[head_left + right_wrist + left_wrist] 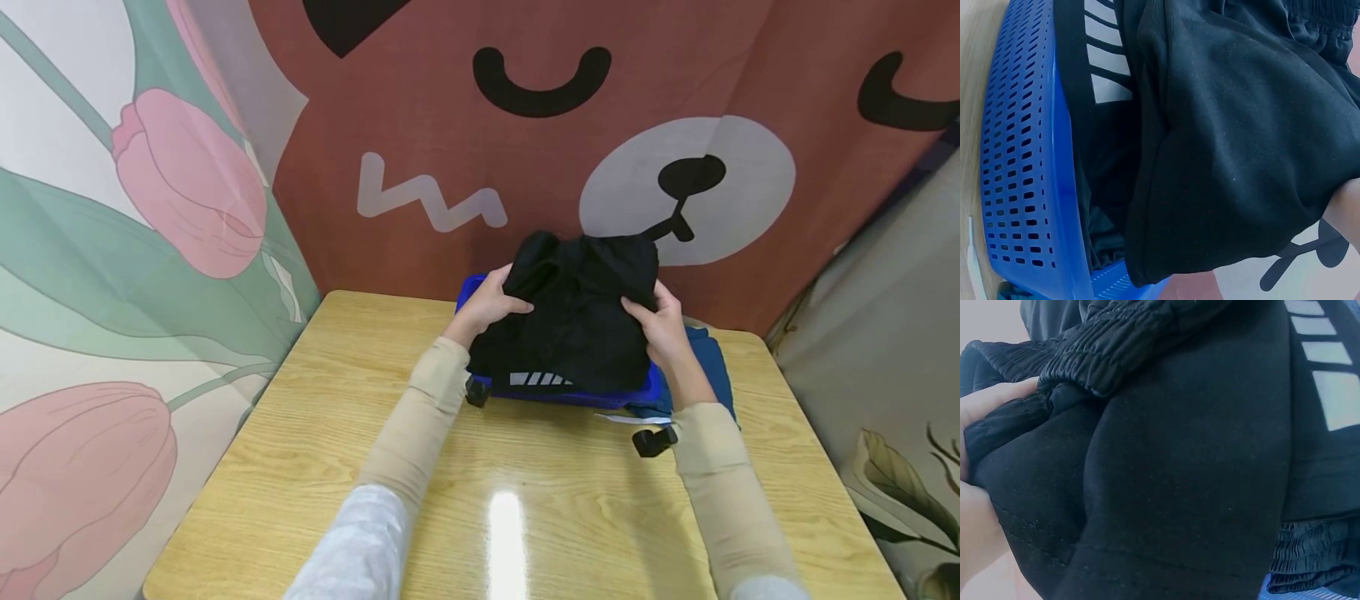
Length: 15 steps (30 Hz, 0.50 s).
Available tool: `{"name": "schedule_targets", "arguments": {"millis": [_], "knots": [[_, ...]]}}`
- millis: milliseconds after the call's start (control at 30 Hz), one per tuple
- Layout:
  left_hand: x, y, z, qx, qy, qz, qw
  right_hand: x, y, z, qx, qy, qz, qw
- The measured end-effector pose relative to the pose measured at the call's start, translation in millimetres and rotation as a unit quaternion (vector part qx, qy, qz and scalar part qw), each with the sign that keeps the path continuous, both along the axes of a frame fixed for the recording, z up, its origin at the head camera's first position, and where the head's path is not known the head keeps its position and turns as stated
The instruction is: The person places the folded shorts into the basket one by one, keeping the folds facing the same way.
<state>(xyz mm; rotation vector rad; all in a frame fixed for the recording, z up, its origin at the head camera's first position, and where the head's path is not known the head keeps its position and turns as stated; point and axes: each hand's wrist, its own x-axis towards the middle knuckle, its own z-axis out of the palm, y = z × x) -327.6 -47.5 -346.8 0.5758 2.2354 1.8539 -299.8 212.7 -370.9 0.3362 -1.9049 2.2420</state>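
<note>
Over the basket (592,400), the black garment (573,321) is pinched between thumb and fingers by the left hand (489,306) and right hand (662,322), at either side; if one grip is loosened, a side could be dropped crumpled

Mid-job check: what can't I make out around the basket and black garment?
- Head: most of the basket's inside, covered by the black garment.
- Head: the blue cloth's full shape, partly behind the right arm.
- Head: what the white strip is, too small.
- Left wrist: the whole left hand, cut off by the left edge.
</note>
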Motion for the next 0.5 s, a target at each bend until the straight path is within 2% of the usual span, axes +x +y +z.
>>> {"name": "schedule_targets", "arguments": {"millis": [300,500], "knots": [[-3.1,3.1,1.6,-0.01,0.036,0.01,0.9992,-6.5,-0.8,-1.7,-0.017,0.02,-0.01,0.9996],[-2.7,2.5,-3.7,-0.019,0.044,0.02,0.9986,-10.9,-0.5,-8.2,-0.021,0.019,-0.02,0.9994]]}}
